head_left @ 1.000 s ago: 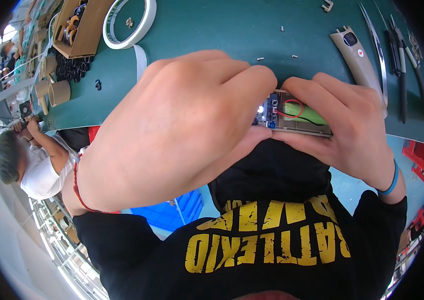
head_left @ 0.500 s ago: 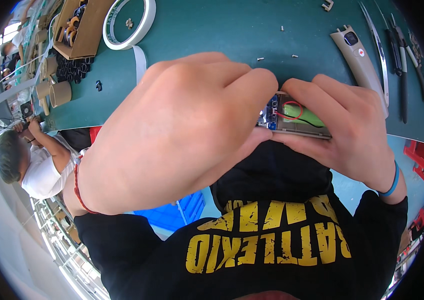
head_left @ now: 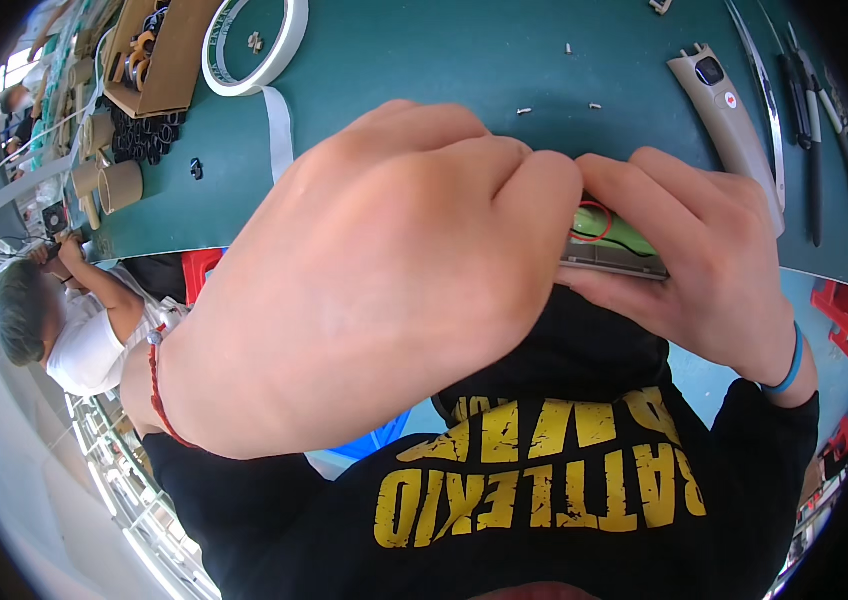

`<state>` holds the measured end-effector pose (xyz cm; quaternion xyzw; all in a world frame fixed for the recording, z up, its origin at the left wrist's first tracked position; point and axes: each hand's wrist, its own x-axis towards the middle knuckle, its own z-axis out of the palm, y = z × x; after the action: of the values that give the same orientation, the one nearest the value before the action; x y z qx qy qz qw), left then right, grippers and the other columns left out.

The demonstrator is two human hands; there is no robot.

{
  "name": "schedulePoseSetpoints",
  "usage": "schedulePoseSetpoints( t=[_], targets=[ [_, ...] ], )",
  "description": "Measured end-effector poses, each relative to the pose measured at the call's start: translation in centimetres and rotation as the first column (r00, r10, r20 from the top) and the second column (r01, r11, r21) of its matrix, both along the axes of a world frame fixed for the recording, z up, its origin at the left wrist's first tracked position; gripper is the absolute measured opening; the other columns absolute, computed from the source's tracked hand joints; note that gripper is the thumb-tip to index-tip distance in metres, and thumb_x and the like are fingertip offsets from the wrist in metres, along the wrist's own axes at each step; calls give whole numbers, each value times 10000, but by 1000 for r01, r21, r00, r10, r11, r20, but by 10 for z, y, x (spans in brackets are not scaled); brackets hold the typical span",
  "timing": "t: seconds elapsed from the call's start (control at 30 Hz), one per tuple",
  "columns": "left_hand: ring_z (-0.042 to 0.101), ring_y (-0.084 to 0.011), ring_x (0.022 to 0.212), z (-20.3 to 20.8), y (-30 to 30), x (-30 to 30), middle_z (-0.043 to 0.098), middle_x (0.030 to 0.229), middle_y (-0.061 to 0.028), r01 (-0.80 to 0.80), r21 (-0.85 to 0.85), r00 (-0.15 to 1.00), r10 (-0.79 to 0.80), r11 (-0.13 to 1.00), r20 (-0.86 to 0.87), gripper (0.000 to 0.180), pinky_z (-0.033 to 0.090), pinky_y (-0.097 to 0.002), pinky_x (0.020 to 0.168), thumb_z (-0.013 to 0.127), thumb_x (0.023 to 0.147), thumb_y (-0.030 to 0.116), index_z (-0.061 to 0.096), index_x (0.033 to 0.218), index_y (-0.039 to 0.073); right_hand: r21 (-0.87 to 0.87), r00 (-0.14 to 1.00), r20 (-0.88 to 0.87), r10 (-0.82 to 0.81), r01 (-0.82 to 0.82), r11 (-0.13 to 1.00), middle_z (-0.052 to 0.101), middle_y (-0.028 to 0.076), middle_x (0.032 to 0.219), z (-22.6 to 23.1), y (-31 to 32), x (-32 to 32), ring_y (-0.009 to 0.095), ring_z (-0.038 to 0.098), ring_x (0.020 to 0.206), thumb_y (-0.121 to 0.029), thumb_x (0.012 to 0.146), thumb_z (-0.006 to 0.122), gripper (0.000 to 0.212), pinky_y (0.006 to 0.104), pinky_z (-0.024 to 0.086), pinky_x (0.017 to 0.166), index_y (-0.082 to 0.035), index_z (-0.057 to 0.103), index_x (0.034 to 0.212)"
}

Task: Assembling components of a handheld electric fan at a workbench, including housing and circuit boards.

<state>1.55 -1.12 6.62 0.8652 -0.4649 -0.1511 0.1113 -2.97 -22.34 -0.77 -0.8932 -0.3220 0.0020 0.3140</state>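
Note:
My right hand (head_left: 694, 240) grips an open grey-beige device housing (head_left: 616, 264) above the table's near edge, fingers along the far side and thumb beneath the near side. Inside the housing lies a green battery cell (head_left: 626, 236), with a red wire (head_left: 592, 237) looped beside it and a black wire across it. My left hand (head_left: 424, 230) is curled closed over the housing's left end. Its fingertips, and whatever they pinch, are hidden behind the back of the hand. That hand also covers the left part of the housing's inside.
On the green table (head_left: 424, 60) lie a tape roll (head_left: 289, 45) with a loose strip, several small screws (head_left: 524, 111), a matching beige shell (head_left: 729, 115), tweezers (head_left: 766, 85) and pliers (head_left: 829, 100). A cardboard box (head_left: 179, 60) stands far left; a co-worker (head_left: 94, 335) sits left.
My left hand has moved right over the housing and turned, hiding the blue circuit board and its thumb, both visible before. The right hand keeps its hold, shifted very slightly right.

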Motion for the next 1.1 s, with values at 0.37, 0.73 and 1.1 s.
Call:
schedulePoseSetpoints(
  t=[0.37,0.73,1.1],
  targets=[
    [676,-327,839,-13,-1,-7,708,909,-120,-50,-226,994,70,973,81,393,541,-371,773,823,613,61,678,976,14,-1,1000,-22,6,-6,1000,592,77,798,-1,2,2,234,611,659,-249,655,848,549,307,457,544,-7,624,1093],
    [616,-318,856,-16,15,-9,657,932,-117,-284,-216,947,238,934,-215,365,494,-357,746,799,678,28,627,1000,22,26,999,44,-24,23,999,595,95,790,0,10,0,238,624,654,-243,664,860,522,310,474,545,-3,633,1068],
    [620,-293,897,-24,19,-11,661,995,-126,-286,-223,948,241,932,-207,362,517,-354,749,782,695,19,637,1027,22,-2,997,-62,-45,45,999,603,97,811,5,7,-1,253,617,666,-252,654,865,535,318,482,563,2,632,1064]
  ],
)
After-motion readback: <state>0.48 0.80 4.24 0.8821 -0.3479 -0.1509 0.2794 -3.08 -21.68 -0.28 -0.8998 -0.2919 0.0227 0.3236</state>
